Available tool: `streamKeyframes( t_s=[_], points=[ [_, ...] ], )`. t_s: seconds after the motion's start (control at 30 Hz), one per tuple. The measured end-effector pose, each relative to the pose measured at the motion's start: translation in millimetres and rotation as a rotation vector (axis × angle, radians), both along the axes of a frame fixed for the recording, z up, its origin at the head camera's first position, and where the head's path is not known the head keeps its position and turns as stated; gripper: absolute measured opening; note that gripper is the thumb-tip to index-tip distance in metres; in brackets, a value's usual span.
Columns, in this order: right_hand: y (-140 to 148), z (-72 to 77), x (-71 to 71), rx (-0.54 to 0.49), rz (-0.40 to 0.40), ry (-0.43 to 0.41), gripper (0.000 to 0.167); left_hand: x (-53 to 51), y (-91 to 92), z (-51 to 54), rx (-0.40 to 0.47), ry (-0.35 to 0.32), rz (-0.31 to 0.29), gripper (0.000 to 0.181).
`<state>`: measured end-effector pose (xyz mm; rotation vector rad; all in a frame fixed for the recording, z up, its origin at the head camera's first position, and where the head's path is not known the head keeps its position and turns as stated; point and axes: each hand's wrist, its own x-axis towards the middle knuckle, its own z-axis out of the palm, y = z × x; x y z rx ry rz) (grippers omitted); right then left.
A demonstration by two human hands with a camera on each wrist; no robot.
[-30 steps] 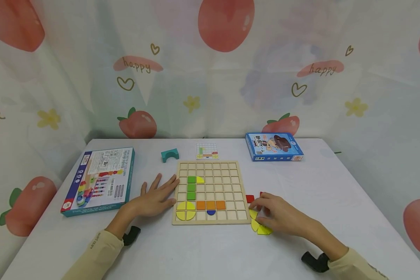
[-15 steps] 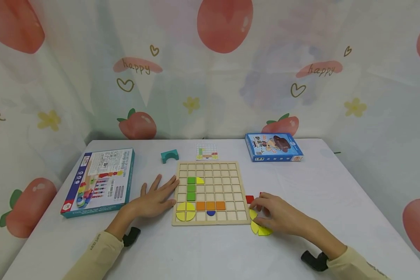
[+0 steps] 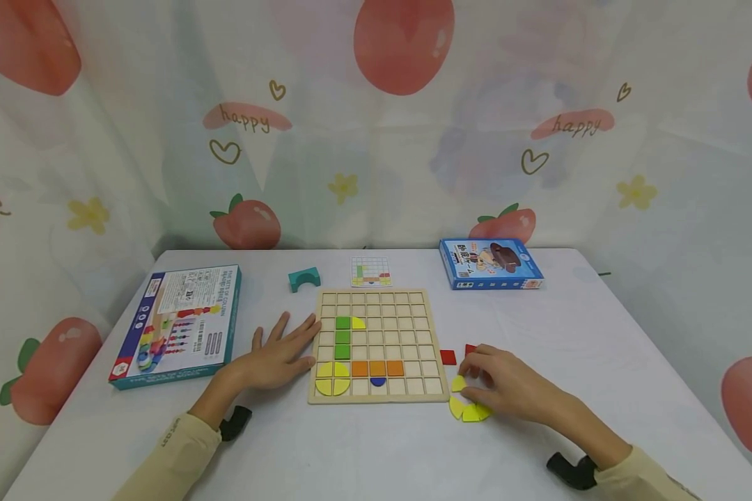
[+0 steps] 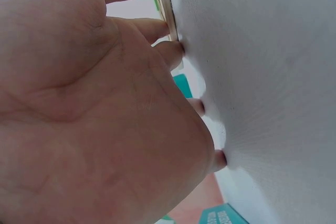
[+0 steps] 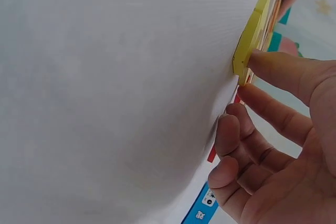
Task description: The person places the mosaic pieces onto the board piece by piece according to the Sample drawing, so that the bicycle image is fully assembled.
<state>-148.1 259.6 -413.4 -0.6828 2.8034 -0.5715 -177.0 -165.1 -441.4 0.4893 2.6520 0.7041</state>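
My left hand (image 3: 274, 358) rests on the table with fingers spread, its fingertips touching the left edge of the wooden grid board (image 3: 379, 397). In the left wrist view, its palm (image 4: 105, 108) fills much of the picture. At the board's lower right corner, my right hand (image 3: 507, 383) pinches a yellow quarter-circle piece (image 3: 458, 383) between thumb and index finger. Other yellow pieces (image 3: 470, 412) lie just below it. In the right wrist view, the thumb (image 5: 283, 72) touches a yellow piece (image 5: 249, 43) and the other fingers curl. Red squares (image 3: 448, 357) lie beside the board, one partly hidden.
The board holds green squares (image 3: 342, 335), orange squares (image 3: 377, 368), yellow quarter circles (image 3: 333, 378) and a blue half circle (image 3: 378, 381). A pattern card (image 3: 370, 272), a teal arch block (image 3: 304, 278) and a blue box (image 3: 491, 264) stand behind. Left lies a larger box (image 3: 175, 323).
My right hand has shifted slightly right, and the upper yellow piece has moved with it, away from the board. More of the red pieces shows. My left hand stays in place.
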Motion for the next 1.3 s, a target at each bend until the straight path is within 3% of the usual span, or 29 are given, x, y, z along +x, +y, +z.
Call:
streamKeyframes(
  t_s=[0.43, 0.9, 1.3],
  points=[
    [8.1, 0.9, 3.9, 0.004, -0.03, 0.008, 0.026, 0.5, 0.2, 0.9, 0.005, -0.003, -0.001, 0.072],
    [11.5, -1.2, 2.5, -0.002, -0.001, 0.006, 0.023, 1.3, 1.1, 2.2, 0.008, -0.005, 0.006, 0.072],
    [8.0, -0.8, 4.4, 0.008, -0.039, -0.011, 0.022, 1.0, 0.5, 0.7, 0.006, 0.001, 0.006, 0.072]
  ],
)
